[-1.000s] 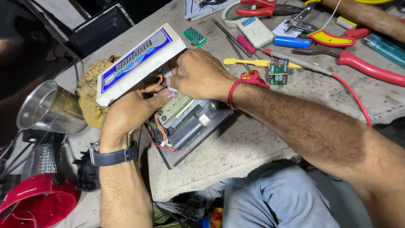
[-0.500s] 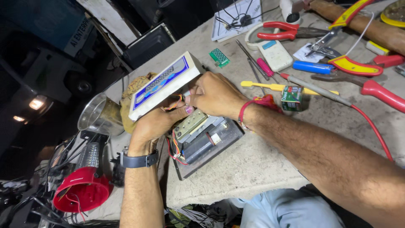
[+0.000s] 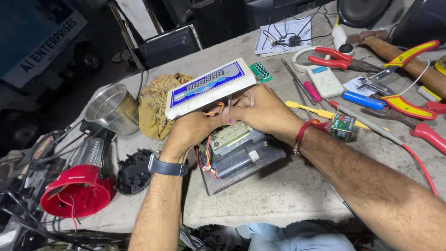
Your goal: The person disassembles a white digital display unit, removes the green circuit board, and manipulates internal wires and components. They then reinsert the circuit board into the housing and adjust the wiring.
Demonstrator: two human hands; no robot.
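- Steel cup (image 3: 111, 109), left of centre, stands open beside a yellow cloth (image 3: 155, 109); its contents cannot be made out.
- Left hand (image 3: 188, 132), centre, is closed under the tilted white display panel (image 3: 209, 87); best kept propped and steady.
- Right hand (image 3: 260, 111) pinches the orange wires (image 3: 214, 110) above the opened device base (image 3: 241, 155); gentle, without tugging.

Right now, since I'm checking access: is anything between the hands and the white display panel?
No. The left hand and right hand already touch the white display panel at its lower edge, above the opened device.
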